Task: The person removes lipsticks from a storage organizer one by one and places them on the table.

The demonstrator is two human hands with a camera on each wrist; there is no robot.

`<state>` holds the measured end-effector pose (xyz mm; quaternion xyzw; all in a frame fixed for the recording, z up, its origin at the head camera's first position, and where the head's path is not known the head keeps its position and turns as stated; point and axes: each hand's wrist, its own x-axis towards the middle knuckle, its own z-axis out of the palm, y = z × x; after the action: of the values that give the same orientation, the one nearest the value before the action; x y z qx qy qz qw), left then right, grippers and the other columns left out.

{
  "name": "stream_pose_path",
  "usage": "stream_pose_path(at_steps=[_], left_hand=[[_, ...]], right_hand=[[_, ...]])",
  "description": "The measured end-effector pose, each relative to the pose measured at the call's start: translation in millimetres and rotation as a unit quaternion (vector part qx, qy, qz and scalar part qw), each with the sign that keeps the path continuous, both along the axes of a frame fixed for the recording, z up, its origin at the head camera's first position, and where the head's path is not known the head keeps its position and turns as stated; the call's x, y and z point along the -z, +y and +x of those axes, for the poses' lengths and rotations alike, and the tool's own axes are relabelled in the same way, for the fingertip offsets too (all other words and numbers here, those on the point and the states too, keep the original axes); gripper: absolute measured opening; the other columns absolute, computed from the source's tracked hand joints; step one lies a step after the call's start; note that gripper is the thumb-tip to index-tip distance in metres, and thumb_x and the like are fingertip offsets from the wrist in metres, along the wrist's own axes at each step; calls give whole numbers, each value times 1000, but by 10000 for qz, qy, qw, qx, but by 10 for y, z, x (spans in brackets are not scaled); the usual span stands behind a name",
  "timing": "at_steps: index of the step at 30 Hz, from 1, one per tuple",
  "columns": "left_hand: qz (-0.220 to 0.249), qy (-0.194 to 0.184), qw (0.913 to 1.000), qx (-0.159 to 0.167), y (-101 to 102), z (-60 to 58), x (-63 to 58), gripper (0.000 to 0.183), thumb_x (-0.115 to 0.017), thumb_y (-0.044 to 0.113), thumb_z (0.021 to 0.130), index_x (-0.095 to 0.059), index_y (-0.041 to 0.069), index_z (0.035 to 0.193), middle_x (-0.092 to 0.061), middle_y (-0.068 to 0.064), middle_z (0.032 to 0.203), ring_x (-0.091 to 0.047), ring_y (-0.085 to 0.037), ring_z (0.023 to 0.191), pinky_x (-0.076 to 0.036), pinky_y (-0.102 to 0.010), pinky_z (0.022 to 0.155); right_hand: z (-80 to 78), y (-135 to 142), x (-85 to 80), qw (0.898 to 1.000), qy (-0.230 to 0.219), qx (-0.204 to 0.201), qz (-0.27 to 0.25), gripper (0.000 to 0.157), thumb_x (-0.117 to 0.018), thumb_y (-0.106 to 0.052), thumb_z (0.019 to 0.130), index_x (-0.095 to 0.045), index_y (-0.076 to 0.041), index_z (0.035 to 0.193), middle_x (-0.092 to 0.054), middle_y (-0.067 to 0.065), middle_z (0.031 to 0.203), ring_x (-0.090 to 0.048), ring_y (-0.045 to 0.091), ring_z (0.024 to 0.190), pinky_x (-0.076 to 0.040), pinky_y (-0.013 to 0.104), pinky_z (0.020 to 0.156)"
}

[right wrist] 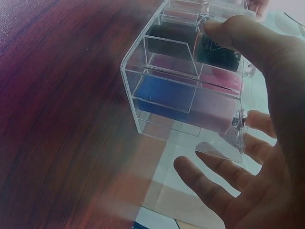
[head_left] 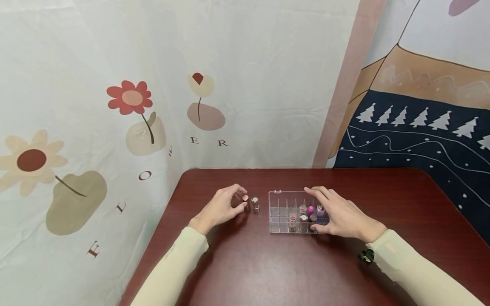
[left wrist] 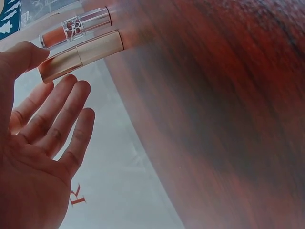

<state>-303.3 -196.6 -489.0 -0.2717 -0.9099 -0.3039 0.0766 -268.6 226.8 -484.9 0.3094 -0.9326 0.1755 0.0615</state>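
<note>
Currently, left hand point(head_left: 222, 206): thumb and index finger flank the upper end of the gold tube point(left wrist: 83, 55); whether they clamp it or stop just short cannot be told. An uneven pinch so high would probably tilt the tube about its base.
Gold tube: upright on the table point(head_left: 245, 272), left of the clear box point(head_left: 282, 223) and apart from it. Its narrow base suggests easy toppling under a sideways nudge from the fingertips.
Silver-banded tube point(left wrist: 74, 28): upright just beside the gold tube, on the box side. A rightward swing of the left hand could knock it over, since the 2 tubes stand so close.
Right hand point(head_left: 338, 212): thumb and fingers spread apart across the right end of the clear box, thumb at the near side, index finger at the far side. Too firm a push there could slide the box or lift its left end.
Clear box: standing on the table, its contents gathered toward the right. Its thin dividers would likely catch a tube lowered at a slant.
Pink cap point(head_left: 310, 210): inside the clear box, near the right hand; a careless shift of those fingers may disturb it.
Blue-and-pink bottle point(right wrist: 186, 105): near the box's right end wall. The hand's cover over this end could hide a lean or misfit.
</note>
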Motion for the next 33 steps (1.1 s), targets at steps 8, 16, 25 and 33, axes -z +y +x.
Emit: stream_pose_path(at_steps=[8, 16, 25, 33], left_hand=[[-343, 434, 9982, -235, 44, 68, -106, 35, -89, 21, 102, -75, 17, 134, -81, 2, 123, -81, -15, 112, -67, -43, 100], [-447, 774, 9960, 0, 233, 145, -274, 36, -85, 26, 105, -75, 18, 139, -78, 3, 128, -82, -20, 95, -65, -40, 91], [-446, 914, 9942, 340, 411, 195, -335, 37, -86, 25, 105, -75, 18, 140, -78, 3, 127, -79, -22, 89, -62, -30, 83], [-445, 1259, 9890, 631, 566, 244, -357, 37, -87, 24, 105, -77, 16, 140, -80, 2, 128, -78, -17, 84, -63, -30, 83]], right_hand=[[-8, 21, 2, 9999, 58, -93, 66, 115, -105, -47, 84, -44, -22, 178, -57, 6, 168, -67, 26, 130, -61, 31, 68], [-13, 77, -47, 9997, 70, -184, 112, 117, -104, -49, 85, -40, -26, 181, -53, 4, 173, -71, 27, 133, -67, 39, 76], [-11, 107, -52, 9997, 102, -225, 85, 118, -103, -48, 86, -39, -27, 182, -50, 5, 176, -71, 28, 135, -68, 40, 76], [-3, 185, -61, 9999, 42, -119, 97, 118, -103, -50, 86, -37, -29, 183, -53, 7, 171, -73, 25, 123, -62, 31, 69]])
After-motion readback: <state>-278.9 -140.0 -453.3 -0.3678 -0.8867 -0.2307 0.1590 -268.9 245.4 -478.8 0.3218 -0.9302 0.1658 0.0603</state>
